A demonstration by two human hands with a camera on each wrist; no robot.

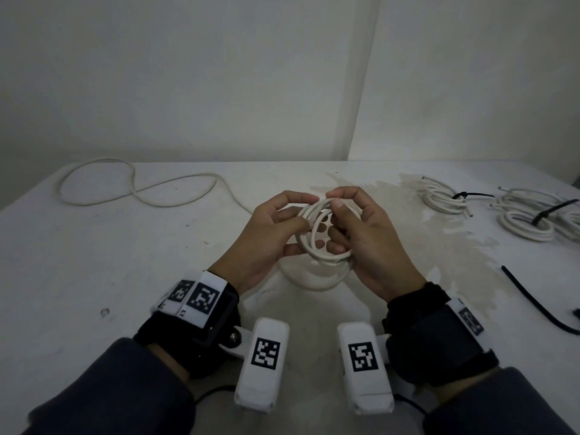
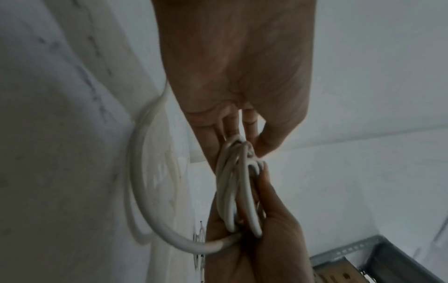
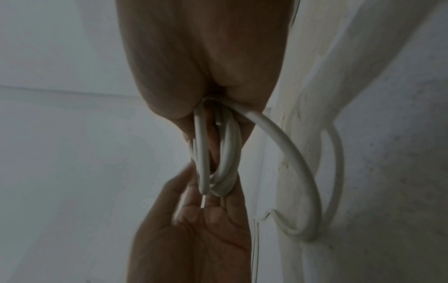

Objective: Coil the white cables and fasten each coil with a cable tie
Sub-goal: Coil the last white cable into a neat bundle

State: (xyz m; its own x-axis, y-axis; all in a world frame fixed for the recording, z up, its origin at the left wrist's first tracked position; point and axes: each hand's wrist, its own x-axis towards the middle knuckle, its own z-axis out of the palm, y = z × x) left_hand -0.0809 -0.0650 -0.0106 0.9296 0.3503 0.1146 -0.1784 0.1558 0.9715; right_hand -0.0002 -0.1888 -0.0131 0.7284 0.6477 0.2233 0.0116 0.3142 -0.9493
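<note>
A coil of white cable [image 1: 317,246] with several loops is held above the table between both hands. My left hand [image 1: 293,229] grips the coil's left side, fingers curled through the loops [image 2: 232,191]. My right hand [image 1: 337,224] grips the right side, its thumb pressing on the top of the coil [image 3: 218,153]. A slack loop [image 2: 145,201] hangs from the coil down to the table, and the rest of the cable [image 1: 141,189] trails away in curves to the far left. A loose black cable tie [image 1: 533,302] lies on the table to the right.
Two coils bound with black ties lie at the far right: one [image 1: 445,196] nearer the middle, another [image 1: 530,224] by the edge. The white table [image 1: 125,262] is stained around the middle. Walls stand close behind. A metal rack [image 2: 363,258] shows in the left wrist view.
</note>
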